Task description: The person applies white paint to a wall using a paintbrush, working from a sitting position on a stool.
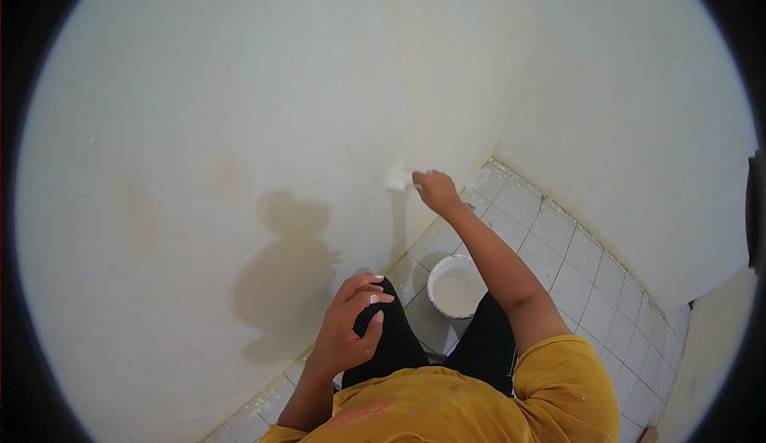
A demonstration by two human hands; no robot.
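Observation:
My right hand [436, 191] is stretched forward to the wall [319, 84], its fingers closed round what looks like a paintbrush. The brush's white end [396, 180] is at the wall, blurred; most of its handle is hidden in my fist. On my left knee rests my left hand [357, 315], fingers loosely apart and holding nothing, with white smears on them. Between my legs a white bucket [431, 286] stands on the tiles, with off-white liquid [457, 287] in it that looks like paint.
The white side wall [630, 116] meets the painted one at a corner, right of my hand. Square floor tiles [546, 243] with white specks run along both walls. A dark object [752, 211] sits at the right rim.

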